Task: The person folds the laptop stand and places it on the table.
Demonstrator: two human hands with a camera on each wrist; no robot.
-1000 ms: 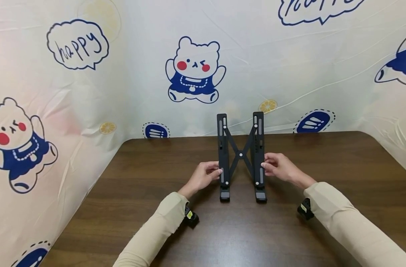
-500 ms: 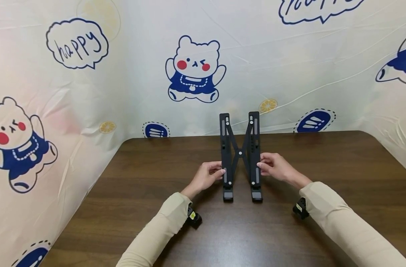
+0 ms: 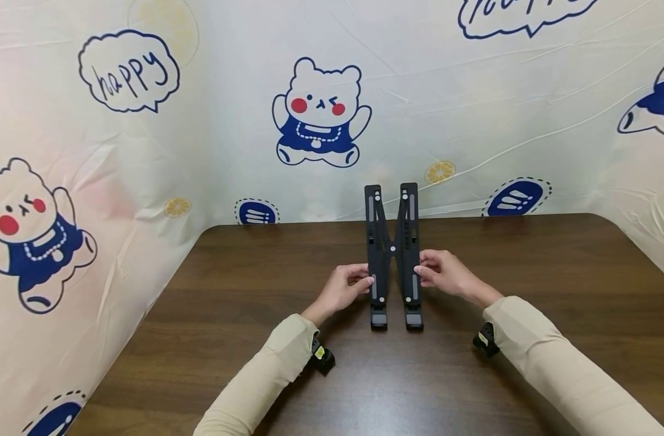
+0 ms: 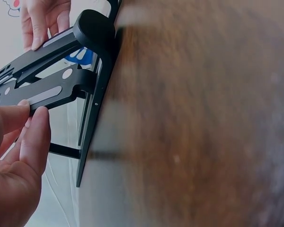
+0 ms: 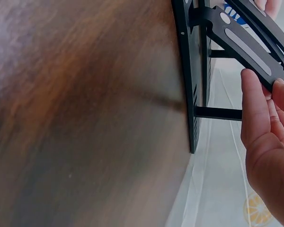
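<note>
A black folding laptop stand [image 3: 373, 242] stands on the table, its two long arms joined by a crossed brace with a silver pivot. Grey pads line the arms, and a small lip sits at each near end. My left hand [image 3: 341, 287] pinches the left arm's outer edge between thumb and fingers. On the opposite side, my right hand [image 3: 446, 272] pinches the right arm the same way. The left wrist view shows the thumb and a finger of the left hand [image 4: 23, 151] on the arm's edge. In the right wrist view, the right hand [image 5: 270, 123] grips its arm.
The dark wooden table [image 3: 228, 363] runs back to a pale curtain [image 3: 228, 121] printed with bears and lemon slices. Black wrist cameras [image 3: 322, 357] hang below both beige sleeves [image 3: 550, 345].
Both hands have moved towards each other, bringing the stand's two arms closer together. The crossed brace has narrowed.
</note>
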